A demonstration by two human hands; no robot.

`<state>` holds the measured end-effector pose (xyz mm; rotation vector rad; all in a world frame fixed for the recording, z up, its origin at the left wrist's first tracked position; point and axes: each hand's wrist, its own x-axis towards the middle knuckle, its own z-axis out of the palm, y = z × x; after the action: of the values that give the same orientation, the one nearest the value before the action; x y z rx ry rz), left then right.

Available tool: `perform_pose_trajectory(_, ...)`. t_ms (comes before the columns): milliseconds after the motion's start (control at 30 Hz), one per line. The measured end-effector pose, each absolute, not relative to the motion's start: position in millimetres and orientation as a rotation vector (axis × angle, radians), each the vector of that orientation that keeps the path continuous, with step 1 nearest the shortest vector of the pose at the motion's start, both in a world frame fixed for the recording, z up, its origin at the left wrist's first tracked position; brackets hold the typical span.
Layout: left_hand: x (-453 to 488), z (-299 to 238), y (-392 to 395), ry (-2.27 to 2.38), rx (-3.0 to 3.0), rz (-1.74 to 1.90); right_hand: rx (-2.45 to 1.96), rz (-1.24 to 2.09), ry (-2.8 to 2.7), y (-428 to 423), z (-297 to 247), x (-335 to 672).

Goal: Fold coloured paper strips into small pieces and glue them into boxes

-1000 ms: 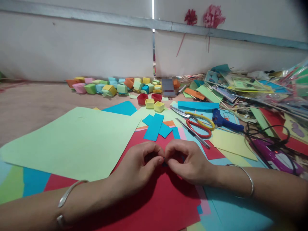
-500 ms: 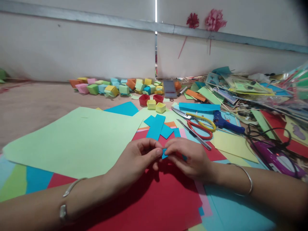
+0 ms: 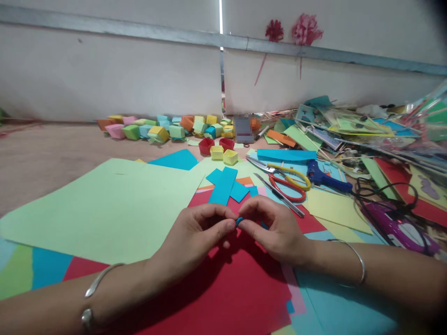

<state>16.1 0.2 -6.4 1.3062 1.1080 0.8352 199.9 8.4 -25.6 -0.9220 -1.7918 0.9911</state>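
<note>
Pinching a tiny piece of blue paper (image 3: 238,219) between them, the person's left hand (image 3: 195,235) and right hand (image 3: 275,230) meet fingertip to fingertip low in the middle of the view, just above a red sheet (image 3: 237,288). Both hands are curled, with thumbs and forefingers pressed onto the scrap. Only a sliver of blue shows between the fingertips, so its shape cannot be told. A thin silver bangle (image 3: 99,281) circles each wrist.

Judging from how things lie, the folding of this piece looks partly done. The paper is worked small and tight, yet it is not a finished box like the others on the floor. Far behind the hands, a long row of folded paper boxes (image 3: 164,129) in pink, green, blue, orange and yellow runs along the foot of a white wall. A few red and yellow boxes (image 3: 218,149) sit nearer. Flat blue strips (image 3: 223,185) lie unfolded just beyond the hands, so more folding probably remains.

To the left spreads a large pale green sheet (image 3: 104,204). To the right lie scissors (image 3: 289,179) with yellow and red handles, a blue glue gun (image 3: 323,177), and a heap of cards and sticks (image 3: 349,125).

No brand, label or writing can be read anywhere. One small object (image 3: 243,129) beside the far boxes is blurred out.
</note>
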Motion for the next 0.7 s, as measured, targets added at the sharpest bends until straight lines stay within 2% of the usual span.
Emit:
perform_pose_trajectory(233,18.0,-5.9,0.3,1.113,1.289,0.818,-0.945,0.948,-1.837,6.6,-22.0,200.1)
perform_pose_trajectory(533,14.5,-7.7,2.3,1.139,1.488,0.803,-1.047,1.14,-1.803,7.8,-23.9,200.7)
perform_pose_trajectory(600,13.1,-9.2,-0.7,1.129,1.699,0.857,-1.045,1.099,-1.861,6.9,-24.1,201.7)
perform_pose_trajectory(700,11.2,-11.0,-6.0,1.088,1.982,0.924,-0.885,0.864,-2.031,5.0,-23.9,203.6)
